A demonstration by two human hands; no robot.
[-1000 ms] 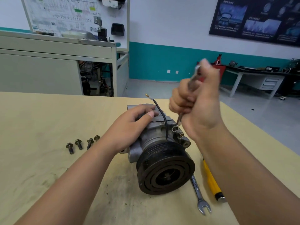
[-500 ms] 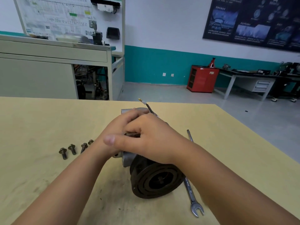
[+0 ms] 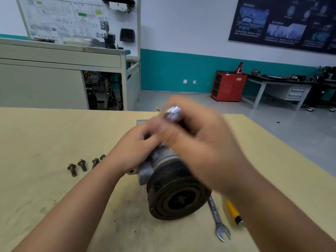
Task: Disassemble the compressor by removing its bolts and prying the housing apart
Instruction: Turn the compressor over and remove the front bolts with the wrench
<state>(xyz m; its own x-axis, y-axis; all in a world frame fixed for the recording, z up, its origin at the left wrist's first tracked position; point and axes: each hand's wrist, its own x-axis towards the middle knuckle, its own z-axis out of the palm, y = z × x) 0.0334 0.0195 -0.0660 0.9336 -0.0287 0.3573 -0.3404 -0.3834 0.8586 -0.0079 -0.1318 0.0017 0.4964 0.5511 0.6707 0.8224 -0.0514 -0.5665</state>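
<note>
Steel bolts (image 3: 82, 165), four of them, lie loose in a row on the desk (image 3: 45, 133) left of the compressor (image 3: 172, 197), so from the head view the unbolting looks largely done, though more may be hidden under the grips. The compressor lies mid-desk, pulley toward the camera, with no open seam showing; the left grip (image 3: 134, 153) curls over its housing, and the blurred right grip (image 3: 196, 142) is closed round a silvery tool (image 3: 172, 112) above it. Prying seems the work left; a wrench (image 3: 217, 219) and a yellow screwdriver (image 3: 233, 212) lie just right of it.
</note>
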